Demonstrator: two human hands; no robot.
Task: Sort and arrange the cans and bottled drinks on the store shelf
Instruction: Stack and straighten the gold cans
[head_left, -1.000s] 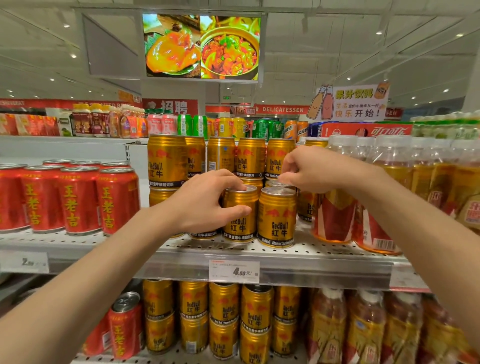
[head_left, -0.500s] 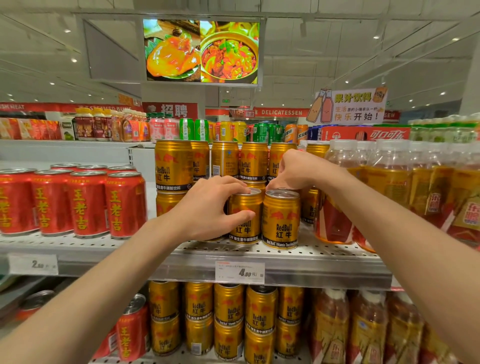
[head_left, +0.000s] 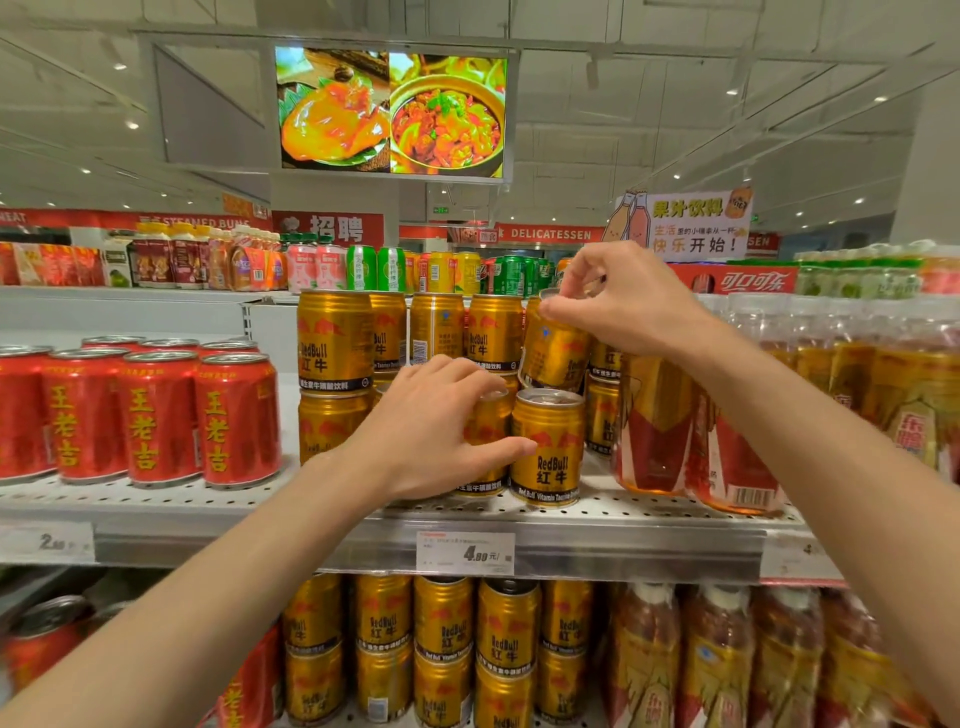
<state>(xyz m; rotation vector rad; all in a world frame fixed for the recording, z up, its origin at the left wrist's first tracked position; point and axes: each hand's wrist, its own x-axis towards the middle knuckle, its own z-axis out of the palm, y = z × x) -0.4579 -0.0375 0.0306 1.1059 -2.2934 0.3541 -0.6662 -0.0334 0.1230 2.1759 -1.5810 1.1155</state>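
The right hand (head_left: 626, 301) pinches the rim of a tilted gold metal Red Bull can (head_left: 553, 348), lifted above the front row. The left hand (head_left: 436, 431) wraps around a gold can (head_left: 485, 441) standing on the perforated grey metal shelf (head_left: 649, 514), touching a neighbouring upright gold can (head_left: 548, 449). Left stand glossy red cans (head_left: 156, 415); right, clear plastic amber bottles (head_left: 654, 421).

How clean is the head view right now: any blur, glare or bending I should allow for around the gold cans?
Head view: centre is sharp, the front gold can label readable; the can lifted by the right hand is slightly smeared; lower corners and forearms blur; wide-angle bending curves the shelf edge; ceiling lights are even, the overhead screen oversaturated; left hand hides its can.
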